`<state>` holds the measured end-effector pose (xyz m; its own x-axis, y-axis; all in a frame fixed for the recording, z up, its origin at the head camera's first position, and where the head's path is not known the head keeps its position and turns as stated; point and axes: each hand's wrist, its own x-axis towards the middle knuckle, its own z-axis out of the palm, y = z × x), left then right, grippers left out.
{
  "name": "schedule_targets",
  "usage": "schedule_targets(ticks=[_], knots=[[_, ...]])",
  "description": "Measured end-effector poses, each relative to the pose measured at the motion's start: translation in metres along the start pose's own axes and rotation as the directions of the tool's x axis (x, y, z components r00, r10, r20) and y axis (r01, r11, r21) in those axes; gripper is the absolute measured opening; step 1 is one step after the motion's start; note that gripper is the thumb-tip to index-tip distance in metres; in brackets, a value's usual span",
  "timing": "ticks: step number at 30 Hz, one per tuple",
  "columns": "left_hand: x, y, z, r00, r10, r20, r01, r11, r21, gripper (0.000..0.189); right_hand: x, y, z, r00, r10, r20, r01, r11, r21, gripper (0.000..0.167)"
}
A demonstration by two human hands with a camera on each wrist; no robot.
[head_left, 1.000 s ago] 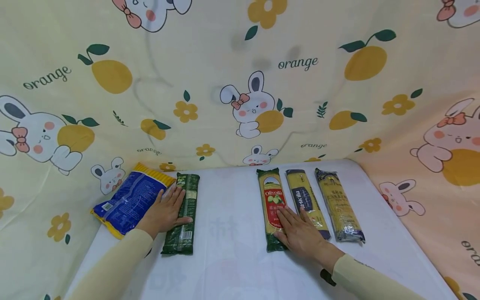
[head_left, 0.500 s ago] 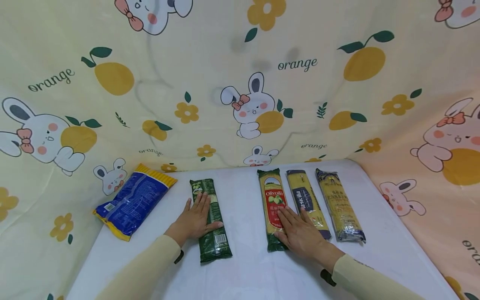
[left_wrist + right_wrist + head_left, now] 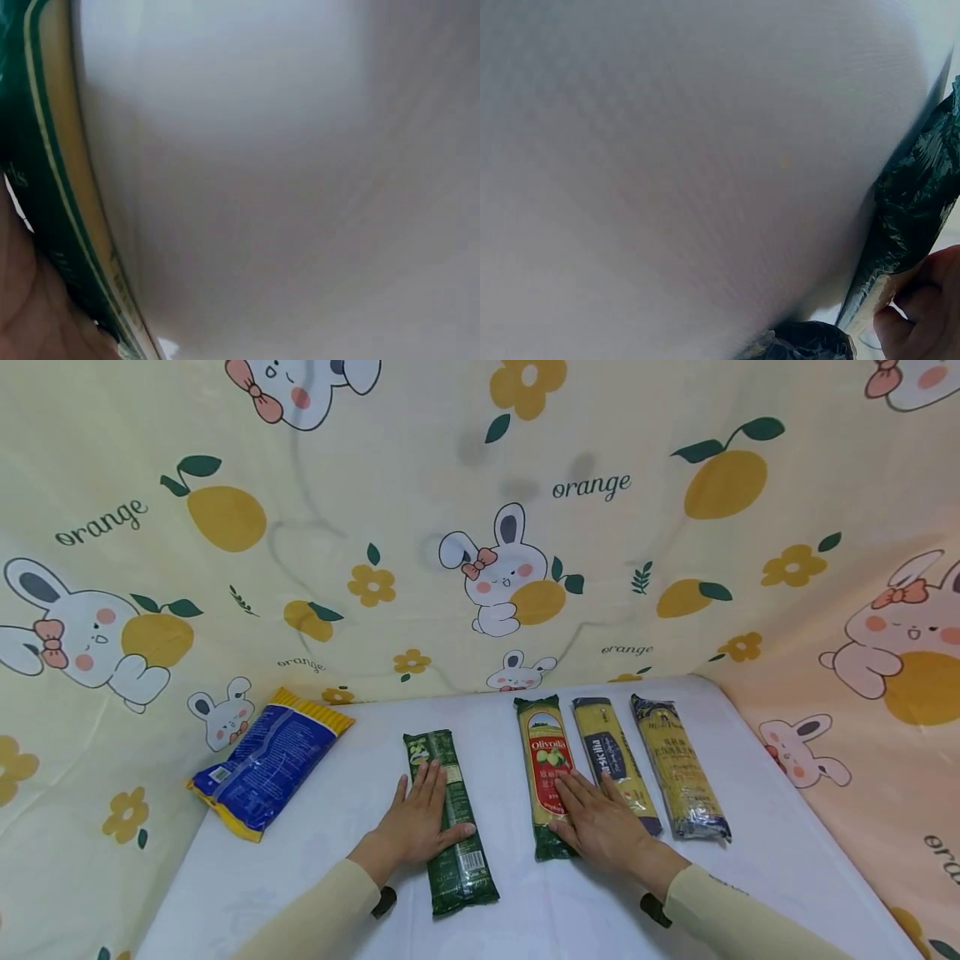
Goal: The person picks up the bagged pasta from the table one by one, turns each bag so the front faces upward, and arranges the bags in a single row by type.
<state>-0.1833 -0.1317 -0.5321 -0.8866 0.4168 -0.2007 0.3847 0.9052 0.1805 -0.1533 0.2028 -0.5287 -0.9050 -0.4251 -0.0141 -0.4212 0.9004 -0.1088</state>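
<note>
My left hand (image 3: 416, 822) lies with straight fingers on a green pack of spaghetti (image 3: 461, 881), back label and barcode upward, its thumb spread across the pack. In the left wrist view, the green pack's edge (image 3: 45, 165) runs past part of that hand (image 3: 34, 300). Fingers extended, my right hand (image 3: 603, 822) rests on the lower half of a red-labelled Olivoila spaghetti pack (image 3: 545, 731). The right wrist view catches this pack's dark green end (image 3: 915, 202) beside my fingers (image 3: 922, 315). Right beside it lies a yellow spaghetti pack with a dark blue label (image 3: 606, 727), partly covered by the hand.
A gold spaghetti pack (image 3: 681, 777) lies furthest right in the row. At the left edge of the white table (image 3: 300, 885) is a blue bag with yellow ends (image 3: 270, 768). A patterned curtain (image 3: 420, 485) rises behind and along the sides.
My left hand has slid the green pack from beside the blue bag rightward and nearer to me, and the pack has turned, its near end swinging right. The right hand has stayed in place.
</note>
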Motion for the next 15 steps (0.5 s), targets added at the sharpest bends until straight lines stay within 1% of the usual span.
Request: schedule_targets(ticks=[4, 7, 8, 11, 13, 15], knots=[[-0.004, 0.002, 0.0, 1.0, 0.004, -0.006, -0.004, 1.0, 0.003, 0.107, 0.0, -0.001, 0.001, 1.0, 0.015, 0.0, -0.015, 1.0, -0.014, 0.074], [-0.005, -0.003, -0.001, 1.0, 0.017, -0.018, -0.016, 0.999, 0.034, 0.102, 0.001, -0.006, -0.003, 0.999, 0.037, 0.003, -0.037, 0.999, -0.04, 0.072], [-0.005, -0.005, -0.002, 0.999, 0.023, -0.028, -0.022, 0.999, 0.049, 0.099, 0.0, -0.009, -0.005, 0.999, 0.04, -0.009, -0.04, 0.997, -0.063, 0.07], [-0.003, -0.01, -0.008, 0.995, 0.044, -0.086, -0.037, 0.995, 0.092, 0.088, -0.001, -0.022, -0.013, 0.995, 0.037, -0.09, -0.049, 0.99, -0.133, 0.058], [0.0, -0.012, -0.013, 0.989, 0.06, -0.134, -0.046, 0.993, 0.106, 0.08, -0.003, -0.03, -0.016, 0.985, 0.016, -0.171, -0.048, 0.982, -0.184, 0.046], [0.006, -0.014, -0.018, 0.983, 0.068, -0.172, -0.047, 0.992, 0.119, 0.072, -0.004, -0.037, -0.015, 0.973, 0.004, -0.23, -0.052, 0.978, -0.204, 0.038]])
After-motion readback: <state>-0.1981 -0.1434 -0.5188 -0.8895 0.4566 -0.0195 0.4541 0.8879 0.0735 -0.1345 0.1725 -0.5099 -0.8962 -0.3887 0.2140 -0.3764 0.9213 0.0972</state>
